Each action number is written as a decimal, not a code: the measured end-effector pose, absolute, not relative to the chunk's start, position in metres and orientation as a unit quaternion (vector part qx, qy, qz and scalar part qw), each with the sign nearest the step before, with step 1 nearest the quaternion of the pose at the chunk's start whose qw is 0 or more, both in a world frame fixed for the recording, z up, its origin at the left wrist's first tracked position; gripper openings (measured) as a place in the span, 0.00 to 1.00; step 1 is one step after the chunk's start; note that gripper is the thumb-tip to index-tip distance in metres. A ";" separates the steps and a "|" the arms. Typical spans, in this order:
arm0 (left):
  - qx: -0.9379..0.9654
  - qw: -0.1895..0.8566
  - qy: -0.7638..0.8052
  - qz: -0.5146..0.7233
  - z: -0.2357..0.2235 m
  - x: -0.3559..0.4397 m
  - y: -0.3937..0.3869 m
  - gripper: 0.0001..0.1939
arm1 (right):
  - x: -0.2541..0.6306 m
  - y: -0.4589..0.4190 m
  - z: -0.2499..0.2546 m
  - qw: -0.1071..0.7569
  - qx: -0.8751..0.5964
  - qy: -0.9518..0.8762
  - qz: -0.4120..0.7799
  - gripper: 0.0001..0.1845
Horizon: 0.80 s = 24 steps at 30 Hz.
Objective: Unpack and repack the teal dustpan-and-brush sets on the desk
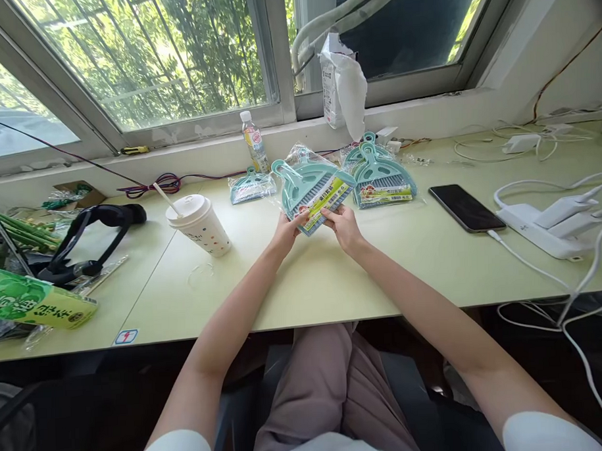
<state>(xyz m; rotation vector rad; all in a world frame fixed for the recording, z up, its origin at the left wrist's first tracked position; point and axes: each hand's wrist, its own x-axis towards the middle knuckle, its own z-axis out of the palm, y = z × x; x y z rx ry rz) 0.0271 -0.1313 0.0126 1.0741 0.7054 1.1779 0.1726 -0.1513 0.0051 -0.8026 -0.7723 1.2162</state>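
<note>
I hold a teal mini brush-and-dustpan set in a clear plastic bag (312, 185) just above the pale green desk (332, 277). My left hand (287, 231) pinches its lower left corner by the yellow label. My right hand (345, 225) grips the lower right edge. A second packaged set (381, 176) lies on the desk just behind my right hand. A third, smaller-looking pack (251, 186) lies behind my left hand.
A paper cup with lid and straw (199, 224) stands left of my hands. A bottle (254, 141) stands near the window sill. A black phone (465, 208) and white power strip with cables (548, 223) lie right. Headphones (91, 239) and a green packet (32, 304) lie left.
</note>
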 end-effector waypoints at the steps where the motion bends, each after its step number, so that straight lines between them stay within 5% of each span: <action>1: 0.479 0.636 0.317 0.515 0.012 0.028 -0.132 0.31 | 0.173 -0.152 0.005 0.679 -0.358 -0.348 0.539 0.11; 12: 0.497 0.625 0.334 0.502 0.012 0.028 -0.131 0.37 | 0.187 -0.140 0.018 0.757 -0.297 -0.285 0.508 0.26; 24: 0.523 0.601 0.350 0.493 0.013 0.021 -0.125 0.39 | 0.190 -0.136 0.014 0.742 -0.326 -0.218 0.544 0.22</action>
